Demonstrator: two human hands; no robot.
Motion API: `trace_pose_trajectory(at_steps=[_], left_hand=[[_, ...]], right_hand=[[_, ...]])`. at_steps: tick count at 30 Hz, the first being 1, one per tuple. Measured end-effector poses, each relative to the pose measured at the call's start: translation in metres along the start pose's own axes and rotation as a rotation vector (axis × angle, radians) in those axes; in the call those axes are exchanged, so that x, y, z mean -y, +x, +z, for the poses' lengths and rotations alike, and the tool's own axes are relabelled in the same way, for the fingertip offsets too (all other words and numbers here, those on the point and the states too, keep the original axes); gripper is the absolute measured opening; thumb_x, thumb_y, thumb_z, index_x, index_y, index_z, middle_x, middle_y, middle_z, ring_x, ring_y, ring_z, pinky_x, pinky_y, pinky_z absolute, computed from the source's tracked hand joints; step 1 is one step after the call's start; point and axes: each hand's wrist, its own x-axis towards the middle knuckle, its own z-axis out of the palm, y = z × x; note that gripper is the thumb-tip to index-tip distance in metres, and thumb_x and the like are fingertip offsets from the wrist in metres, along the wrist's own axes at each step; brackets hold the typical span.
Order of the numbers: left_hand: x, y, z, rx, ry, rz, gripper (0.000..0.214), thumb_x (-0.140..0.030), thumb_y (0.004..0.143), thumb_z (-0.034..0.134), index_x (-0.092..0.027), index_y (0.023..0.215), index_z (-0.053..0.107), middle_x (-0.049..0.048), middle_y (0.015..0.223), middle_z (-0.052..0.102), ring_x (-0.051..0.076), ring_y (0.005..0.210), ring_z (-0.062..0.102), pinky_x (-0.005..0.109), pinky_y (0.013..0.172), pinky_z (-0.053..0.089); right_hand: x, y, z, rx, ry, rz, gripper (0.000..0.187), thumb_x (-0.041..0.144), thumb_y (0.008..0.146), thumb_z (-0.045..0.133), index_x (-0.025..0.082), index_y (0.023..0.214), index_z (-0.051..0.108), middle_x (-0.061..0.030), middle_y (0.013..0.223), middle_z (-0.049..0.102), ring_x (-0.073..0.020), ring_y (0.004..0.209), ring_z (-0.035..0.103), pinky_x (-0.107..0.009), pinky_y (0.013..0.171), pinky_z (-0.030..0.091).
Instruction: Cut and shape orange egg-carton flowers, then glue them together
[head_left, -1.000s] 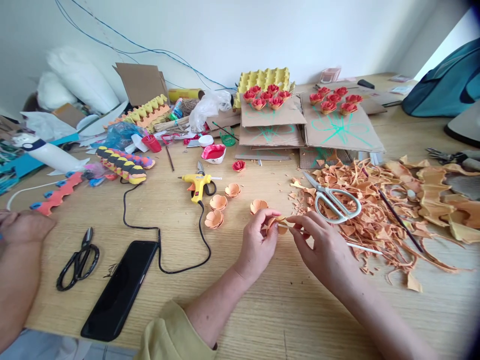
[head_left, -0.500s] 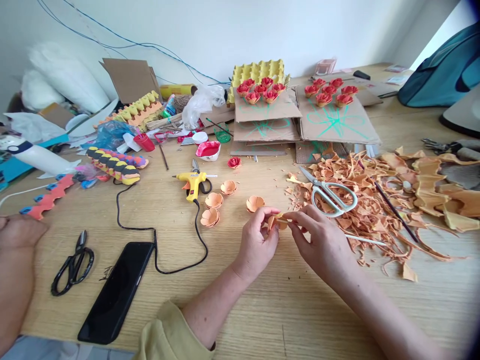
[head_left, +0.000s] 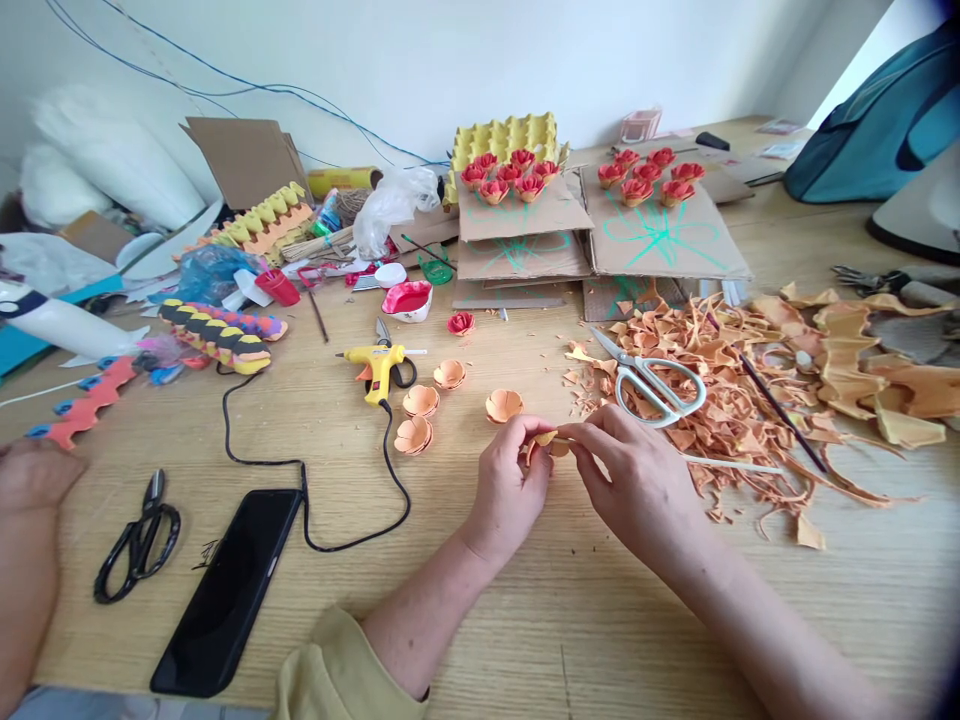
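Note:
My left hand (head_left: 510, 482) pinches a small orange egg-carton flower cup (head_left: 542, 439), mostly covered by the fingers. My right hand (head_left: 634, 470) is closed around a thin pale stick (head_left: 735, 464); one length shows beyond the hand, and its tip meets the cup. Just behind my left hand sits a loose orange petal cup (head_left: 503, 405). More cut cups (head_left: 414, 434) stand in small groups to the left, beside a yellow glue gun (head_left: 381, 370). White-handled scissors (head_left: 651, 385) rest on orange carton scraps (head_left: 724, 400) past my right hand.
Red painted flowers (head_left: 636, 190) stand on cardboard sheets (head_left: 667, 245) at the back. A black phone (head_left: 229, 590), black scissors (head_left: 139, 540) and the glue gun's cord (head_left: 319, 548) lie at left. Another person's hand (head_left: 37, 475) rests at the left edge. A blue bag (head_left: 874, 130) sits back right.
The whole view has shifted slightly, so things appear a little further left. Both hands stay together on the cup and stick, with the cup turned slightly between my fingers.

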Motion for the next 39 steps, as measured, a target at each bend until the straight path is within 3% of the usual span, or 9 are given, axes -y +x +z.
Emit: trace_pose_trajectory(at_steps=[13, 23, 33, 39], left_hand=[[-0.0009, 0.0028, -0.002, 0.013, -0.084, -0.038, 0.012, -0.008, 0.084, 0.056, -0.019, 0.09, 0.058, 0.0025, 0.088, 0.066, 0.014, 0.081, 0.065, 0.023, 0.07, 0.052], [-0.0013, 0.0039, -0.0016, 0.002, -0.096, -0.011, 0.011, -0.009, 0.086, 0.057, -0.019, 0.092, 0.058, 0.0027, 0.09, 0.066, 0.013, 0.083, 0.065, 0.022, 0.072, 0.052], [-0.0018, 0.0038, -0.0016, 0.036, -0.178, -0.09, 0.01, -0.013, 0.086, 0.061, -0.018, 0.094, 0.058, 0.0011, 0.083, 0.065, 0.011, 0.075, 0.064, 0.02, 0.068, 0.052], [-0.0023, 0.0047, -0.0022, -0.023, -0.112, 0.003, 0.011, -0.012, 0.087, 0.06, -0.019, 0.095, 0.062, 0.003, 0.091, 0.069, 0.013, 0.082, 0.066, 0.022, 0.074, 0.053]], right_hand=[[-0.0014, -0.0006, -0.0002, 0.0, -0.027, -0.037, 0.02, 0.013, 0.092, 0.052, 0.02, 0.086, 0.07, -0.0038, 0.081, 0.056, -0.0153, 0.069, 0.052, -0.028, 0.064, 0.037], [-0.0037, 0.0014, -0.0019, 0.009, -0.006, -0.069, 0.02, 0.015, 0.095, 0.051, 0.02, 0.097, 0.07, -0.0042, 0.085, 0.058, -0.0159, 0.074, 0.054, -0.028, 0.069, 0.039], [-0.0037, -0.001, -0.0036, 0.032, -0.178, -0.154, 0.022, 0.011, 0.095, 0.049, 0.02, 0.088, 0.068, -0.0044, 0.084, 0.055, -0.0159, 0.07, 0.048, -0.028, 0.067, 0.035], [-0.005, 0.0008, -0.002, 0.003, -0.057, -0.112, 0.015, 0.014, 0.096, 0.052, 0.018, 0.095, 0.066, -0.0048, 0.085, 0.057, -0.0174, 0.077, 0.054, -0.029, 0.072, 0.039]])
